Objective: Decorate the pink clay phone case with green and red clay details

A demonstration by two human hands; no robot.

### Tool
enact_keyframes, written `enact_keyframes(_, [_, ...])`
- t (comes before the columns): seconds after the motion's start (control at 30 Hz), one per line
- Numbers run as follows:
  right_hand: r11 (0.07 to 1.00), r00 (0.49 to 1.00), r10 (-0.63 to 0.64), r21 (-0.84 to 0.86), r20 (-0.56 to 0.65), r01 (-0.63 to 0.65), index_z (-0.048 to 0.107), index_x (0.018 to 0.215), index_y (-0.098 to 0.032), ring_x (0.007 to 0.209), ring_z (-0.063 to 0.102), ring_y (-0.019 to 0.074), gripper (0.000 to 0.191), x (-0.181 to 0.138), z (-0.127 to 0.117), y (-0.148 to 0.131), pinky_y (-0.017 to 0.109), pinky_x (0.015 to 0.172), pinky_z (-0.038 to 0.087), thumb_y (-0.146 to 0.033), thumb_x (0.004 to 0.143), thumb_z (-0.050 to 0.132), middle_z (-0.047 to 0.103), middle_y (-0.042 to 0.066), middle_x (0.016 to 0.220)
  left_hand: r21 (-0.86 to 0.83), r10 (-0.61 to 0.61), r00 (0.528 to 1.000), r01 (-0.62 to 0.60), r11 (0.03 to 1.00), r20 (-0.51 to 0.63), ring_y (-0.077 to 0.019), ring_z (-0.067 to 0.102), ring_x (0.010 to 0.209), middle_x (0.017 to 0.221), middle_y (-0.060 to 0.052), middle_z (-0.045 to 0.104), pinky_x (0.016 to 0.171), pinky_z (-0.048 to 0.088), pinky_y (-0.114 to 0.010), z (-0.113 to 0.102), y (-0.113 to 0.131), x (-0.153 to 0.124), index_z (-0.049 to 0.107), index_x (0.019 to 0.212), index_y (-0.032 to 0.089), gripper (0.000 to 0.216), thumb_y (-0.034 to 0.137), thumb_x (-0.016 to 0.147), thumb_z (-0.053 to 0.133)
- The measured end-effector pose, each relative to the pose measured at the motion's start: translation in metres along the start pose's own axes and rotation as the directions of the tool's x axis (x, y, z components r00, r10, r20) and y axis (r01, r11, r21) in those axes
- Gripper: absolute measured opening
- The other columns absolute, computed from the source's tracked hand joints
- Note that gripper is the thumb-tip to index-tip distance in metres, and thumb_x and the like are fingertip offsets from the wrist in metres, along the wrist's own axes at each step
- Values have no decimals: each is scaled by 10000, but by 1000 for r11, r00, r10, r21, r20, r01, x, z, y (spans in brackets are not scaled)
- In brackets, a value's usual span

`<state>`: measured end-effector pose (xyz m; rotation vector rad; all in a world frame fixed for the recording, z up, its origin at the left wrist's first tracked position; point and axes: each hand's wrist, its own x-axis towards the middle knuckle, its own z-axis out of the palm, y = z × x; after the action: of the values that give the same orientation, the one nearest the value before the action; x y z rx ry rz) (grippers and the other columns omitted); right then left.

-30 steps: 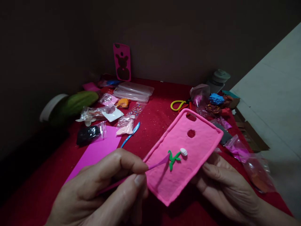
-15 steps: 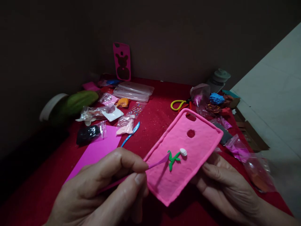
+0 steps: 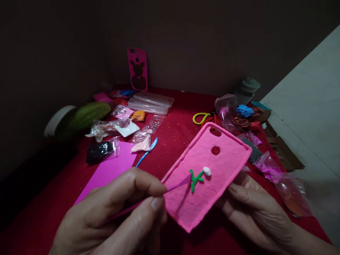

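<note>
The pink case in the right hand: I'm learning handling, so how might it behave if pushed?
The pink case is likely fairly stiff: held along one side, it shows no sag. It looks rippled and soft, so might dent. The raised white bud could come loose.

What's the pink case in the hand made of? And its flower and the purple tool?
Case: probably clay, matt, as its face is wavy and its rim lumpy. Flower: likely clay too, fairly dull, with soft, uneven green parts. Tool: perhaps plastic, smooth and one even colour.

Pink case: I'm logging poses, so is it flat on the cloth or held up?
Held up: the right hand grips the pink case by its edge, tilted above red cloth.
</note>
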<state>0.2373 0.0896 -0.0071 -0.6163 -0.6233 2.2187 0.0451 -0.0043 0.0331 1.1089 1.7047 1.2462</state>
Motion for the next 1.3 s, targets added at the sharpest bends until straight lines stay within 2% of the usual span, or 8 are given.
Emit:
enact_keyframes(0.17, [999,1000,1,-49,-26,-2,731,1000,-348,923,720,146,286,0,0,0,278,891,562,-171,776,741,769,-35,1036,7,-38,999,38,999,8,-101,541,465,512,24,554,377,346,-164,1,2,-2,632,813,250,217,354,943,494])
enact_keyframes(0.43, [1000,999,-5,-27,-42,4,731,1007,-320,935,725,134,297,-1,-3,1,244,869,573,-142,769,745,775,-27,1015,39,-16,1000,16,999,2,-108,542,492,490,35,539,393,344,-170,1,4,0,619,832,271,199,357,949,483])
enact_keyframes(0.67, [999,1000,19,31,15,-20,733,1016,-300,979,717,119,281,-2,-2,0,211,912,547,-112,808,703,772,-26,1057,67,16,1000,-16,998,-5,-109,527,455,489,33,539,373,324,-181,0,2,0,593,845,252,186,345,955,475])
enact_keyframes(0.93, [996,996,12,83,83,-19,745,1002,-270,959,722,119,263,2,0,-3,223,902,559,-90,816,696,779,-11,1023,38,54,999,-54,998,3,-102,509,454,506,46,549,439,399,-173,-4,3,1,591,843,260,165,258,957,472])
enact_keyframes(1.13, [993,994,2,117,113,-15,746,1012,-276,982,715,103,291,0,-1,-3,208,928,541,-56,848,649,774,-14,1054,-7,-16,1000,16,1000,5,-102,503,419,512,34,559,369,340,-182,-6,-4,-1,615,806,258,189,387,927,550])
enact_keyframes(1.3, [992,992,15,123,128,-31,743,1028,-281,1003,711,110,315,3,-3,-3,217,939,536,-42,862,621,769,-7,1075,-66,-53,998,55,996,32,-110,519,425,489,38,567,362,356,-177,-6,-4,-2,640,809,261,156,393,890,621])
